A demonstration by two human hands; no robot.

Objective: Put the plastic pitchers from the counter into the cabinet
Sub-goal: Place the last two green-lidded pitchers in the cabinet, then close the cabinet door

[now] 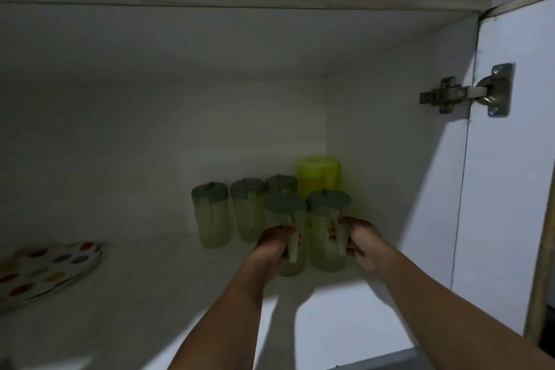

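Both arms reach into an open white cabinet [120,294]. My left hand [271,245] grips the handle of a clear plastic pitcher with a grey lid [289,225]. My right hand [362,245] grips the handle of a second such pitcher [326,230] right beside it. Both pitchers stand upright on the shelf. Three more grey-lidded pitchers stand behind and to the left: one at the far left [210,213], one in the middle [247,209], one partly hidden at the back [280,185]. A taller yellow-green container [319,176] sits in the back right corner.
A stack of white plates with coloured dots [45,270] lies on the shelf at the left. The cabinet door [510,189] hangs open at the right on a metal hinge [468,91]. The cabinet's right wall is close to the right-hand pitcher.
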